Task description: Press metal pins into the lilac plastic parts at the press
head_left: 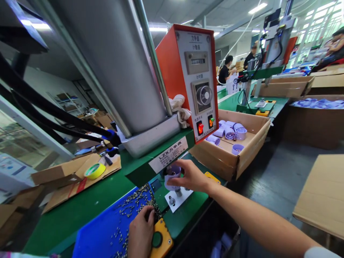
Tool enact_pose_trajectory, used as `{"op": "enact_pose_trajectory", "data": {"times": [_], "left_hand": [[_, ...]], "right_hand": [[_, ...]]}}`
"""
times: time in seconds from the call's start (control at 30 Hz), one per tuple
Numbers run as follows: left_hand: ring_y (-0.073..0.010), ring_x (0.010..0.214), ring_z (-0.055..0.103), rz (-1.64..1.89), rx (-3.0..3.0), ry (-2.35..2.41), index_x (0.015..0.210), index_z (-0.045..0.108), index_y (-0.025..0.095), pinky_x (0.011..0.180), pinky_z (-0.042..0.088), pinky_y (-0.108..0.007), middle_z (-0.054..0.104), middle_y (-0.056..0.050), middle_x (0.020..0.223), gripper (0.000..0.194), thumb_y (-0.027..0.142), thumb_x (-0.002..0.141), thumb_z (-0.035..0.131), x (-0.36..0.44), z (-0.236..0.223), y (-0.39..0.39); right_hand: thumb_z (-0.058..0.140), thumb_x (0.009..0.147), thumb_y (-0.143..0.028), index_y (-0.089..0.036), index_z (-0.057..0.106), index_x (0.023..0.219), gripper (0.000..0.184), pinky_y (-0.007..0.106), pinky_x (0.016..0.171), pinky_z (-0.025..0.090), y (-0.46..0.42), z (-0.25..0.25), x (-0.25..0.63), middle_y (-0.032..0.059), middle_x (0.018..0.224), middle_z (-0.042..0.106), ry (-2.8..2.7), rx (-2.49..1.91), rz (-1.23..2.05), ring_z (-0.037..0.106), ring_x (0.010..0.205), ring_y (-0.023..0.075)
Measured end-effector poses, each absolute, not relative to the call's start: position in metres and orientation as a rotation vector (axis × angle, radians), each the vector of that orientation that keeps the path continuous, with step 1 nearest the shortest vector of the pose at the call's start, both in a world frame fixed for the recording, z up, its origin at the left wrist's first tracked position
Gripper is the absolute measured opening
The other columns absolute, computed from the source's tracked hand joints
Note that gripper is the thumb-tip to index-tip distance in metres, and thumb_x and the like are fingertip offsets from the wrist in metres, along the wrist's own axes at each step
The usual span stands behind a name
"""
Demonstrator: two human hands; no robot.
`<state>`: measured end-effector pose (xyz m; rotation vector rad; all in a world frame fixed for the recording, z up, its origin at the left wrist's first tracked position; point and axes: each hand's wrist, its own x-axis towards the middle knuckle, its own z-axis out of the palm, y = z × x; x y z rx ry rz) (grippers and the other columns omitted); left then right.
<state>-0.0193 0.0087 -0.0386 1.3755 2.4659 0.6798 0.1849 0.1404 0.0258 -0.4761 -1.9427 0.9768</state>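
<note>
My right hand (189, 176) grips a lavender plastic cup-shaped part (169, 182) between thumb and fingers, under the head of the press (158, 154). The part is over the white base plate (180, 200), which carries small metal posts. My left hand (142, 227) has its fingers curled together at the edge of a blue tray (94, 229). Loose small metal pieces (134, 200) lie in that tray, right by the fingertips. Whatever the left fingers hold, if anything, is hidden. A yellow button box (162, 240) with a dark green button is beside the left hand.
An orange control box (188, 82) with lit switches is mounted at the press. To its right, a cardboard box (249, 152) contains several lavender parts. Yellow tape (95, 171) sits on cardboard at left. Another press (271, 53) and several people are farther back.
</note>
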Motion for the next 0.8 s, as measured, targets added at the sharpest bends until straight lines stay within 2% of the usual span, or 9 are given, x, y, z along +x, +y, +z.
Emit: {"op": "enact_pose_trajectory", "data": {"times": [0.13,0.27,0.4,0.47,0.6,0.73,0.8], "left_hand": [[-0.0224,0.086,0.066,0.71,1.386,2.46,0.087,0.066,0.024,0.077,0.046,-0.03,0.074,-0.005,0.092,0.031,0.041,0.076,0.043,-0.02,-0.041,0.008],[-0.0224,0.084,0.067,0.743,1.38,2.467,0.085,0.066,0.025,0.073,0.047,-0.03,0.074,-0.004,0.09,0.03,0.041,0.076,0.043,-0.021,-0.043,0.007],[-0.022,0.081,0.067,0.775,1.395,2.452,0.085,0.066,0.024,0.072,0.047,-0.03,0.074,-0.004,0.088,0.03,0.042,0.076,0.043,-0.022,-0.043,0.006],[-0.0218,0.081,0.067,0.776,1.37,2.446,0.085,0.065,0.025,0.072,0.047,-0.03,0.074,-0.004,0.087,0.03,0.042,0.077,0.043,-0.022,-0.043,0.005],[-0.0214,0.082,0.066,0.754,1.365,2.433,0.085,0.065,0.025,0.073,0.046,-0.029,0.073,-0.003,0.087,0.029,0.041,0.078,0.042,-0.022,-0.043,0.005],[-0.0217,0.081,0.066,0.753,1.372,2.446,0.086,0.065,0.025,0.074,0.045,-0.03,0.073,-0.004,0.087,0.029,0.041,0.078,0.042,-0.023,-0.044,0.006],[-0.0216,0.08,0.066,0.768,1.374,2.451,0.085,0.065,0.025,0.073,0.045,-0.03,0.073,-0.003,0.086,0.028,0.041,0.078,0.043,-0.023,-0.045,0.005]], "right_hand": [[0.075,0.07,-0.027,-0.02,0.064,0.093,0.027,0.026,0.075,0.044,0.135,0.02,0.181,0.0011,0.088,0.064,-2.046,-0.433,0.827,0.057,0.078,0.0148],[0.071,0.071,-0.03,-0.02,0.054,0.111,0.045,0.033,0.084,0.044,0.131,0.006,0.18,0.007,0.102,0.063,-2.069,-0.465,0.712,0.056,0.091,0.0209],[0.071,0.068,-0.027,-0.021,0.05,0.118,0.055,0.036,0.088,0.045,0.127,-0.013,0.178,0.0078,0.106,0.063,-2.102,-0.482,0.694,0.057,0.095,0.0229],[0.072,0.068,-0.027,-0.021,0.049,0.121,0.058,0.036,0.087,0.046,0.125,-0.021,0.175,0.009,0.108,0.063,-2.089,-0.508,0.72,0.059,0.096,0.0236],[0.068,0.076,-0.031,-0.019,0.044,0.127,0.057,0.032,0.085,0.048,0.121,-0.022,0.171,0.0083,0.111,0.063,-1.988,-0.563,0.813,0.061,0.097,0.0208],[0.072,0.073,-0.032,-0.019,0.048,0.124,0.058,0.03,0.087,0.046,0.118,-0.007,0.169,0.0069,0.114,0.063,-1.82,-0.483,1.02,0.06,0.1,0.0203],[0.07,0.075,-0.033,-0.019,0.049,0.123,0.054,0.027,0.082,0.047,0.118,-0.003,0.17,0.0043,0.109,0.064,-1.741,-0.395,1.147,0.059,0.094,0.018]]}}
